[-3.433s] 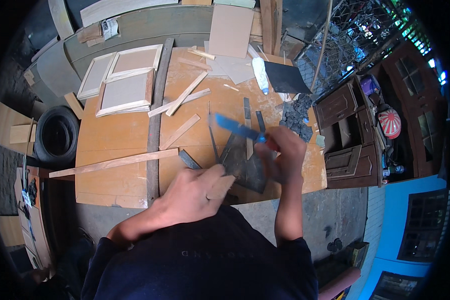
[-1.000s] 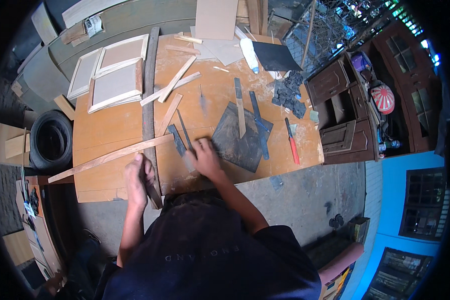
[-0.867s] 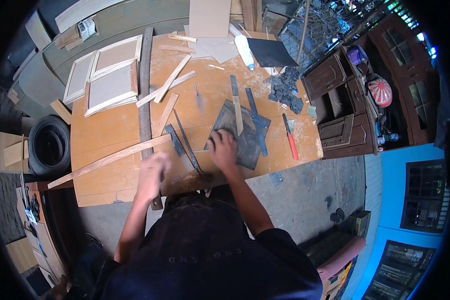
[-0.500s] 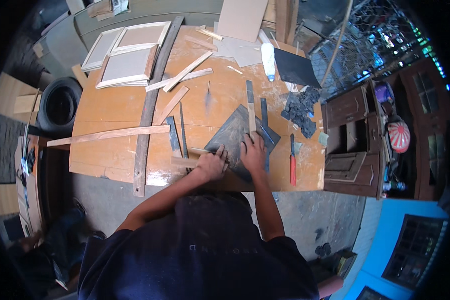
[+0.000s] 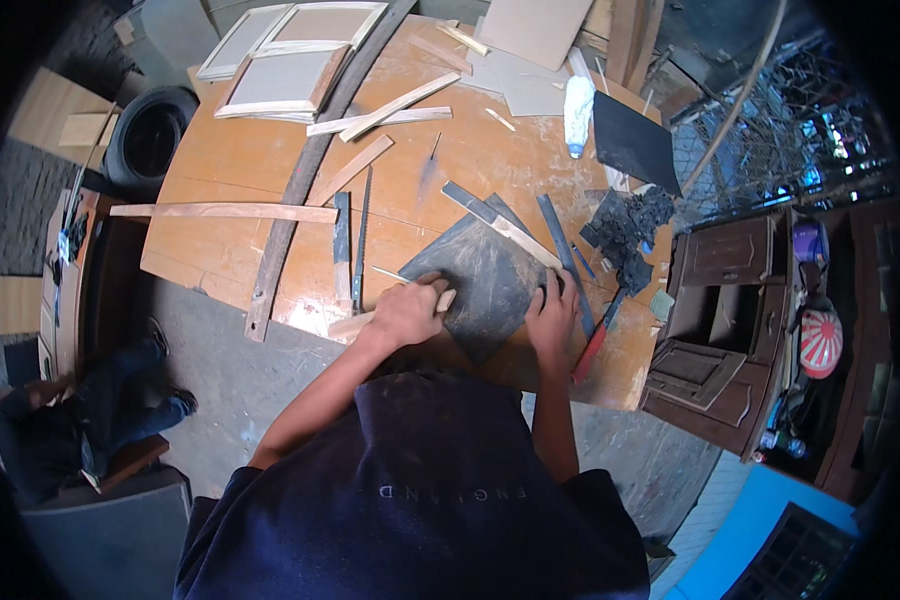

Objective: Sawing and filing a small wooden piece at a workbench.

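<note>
Centre of the frame: dark grey square sheet of board [image 5: 485, 285], lying flat on the orange-brown wooden tabletop [image 5: 230, 245], one corner pointing toward the lower edge. Left hand [image 5: 407, 312] at the sheet's left edge, fingers curled tight around a short pale wooden stick [image 5: 440, 300], the stick's end resting on the sheet. Right hand [image 5: 553, 315] flat on the sheet's right corner, fingers stretched forward and slightly spread, pressing down.

Just right of that hand: red-handled tool [image 5: 590, 350], lying on the tabletop near its lower right edge. Across the sheet's upper corner: thin pale wooden strip [image 5: 525, 240], laid diagonally, with a long grey metal strip [image 5: 560, 245] beside it. Further right: heap of black scraps [image 5: 625, 230]. Left of the left hand: narrow dark metal blade [image 5: 360, 240] and a flat grey bar [image 5: 342, 240], side by side. Upper left of the frame: white-framed panels [image 5: 280, 80], stacked. Left of centre: long curved dark wooden slat [image 5: 305, 170] crossing the tabletop, a long pale batten [image 5: 220, 211] lying across it.
</note>
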